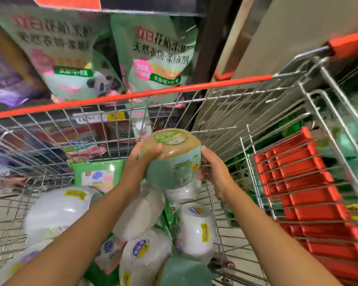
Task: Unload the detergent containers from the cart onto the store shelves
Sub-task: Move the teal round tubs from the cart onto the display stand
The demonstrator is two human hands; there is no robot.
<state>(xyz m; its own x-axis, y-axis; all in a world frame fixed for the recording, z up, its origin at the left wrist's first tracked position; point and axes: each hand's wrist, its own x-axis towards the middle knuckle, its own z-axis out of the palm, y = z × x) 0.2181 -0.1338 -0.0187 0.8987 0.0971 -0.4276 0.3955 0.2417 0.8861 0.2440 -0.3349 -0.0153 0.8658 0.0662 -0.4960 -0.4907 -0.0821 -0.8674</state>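
I hold a green detergent container (174, 162) with a tan base and a round label above the wire cart (132, 114). My left hand (139, 162) grips its left side, thumb across the base. Its right side rests in my right hand (210, 168). Below, in the cart, lie several white detergent containers (196, 228) with yellow stickers, a green box (95, 176) and another green container (184, 273). Beyond the cart's red rim, the shelf (50, 116) carries green softener pouches (153, 58).
The cart's red fold-down seat (302, 190) stands at the right behind wire bars. A beige pillar (277, 38) rises at the upper right beside the shelf upright. Price tags (103, 118) line the shelf edge. Purple pouches (4, 79) sit at the far left.
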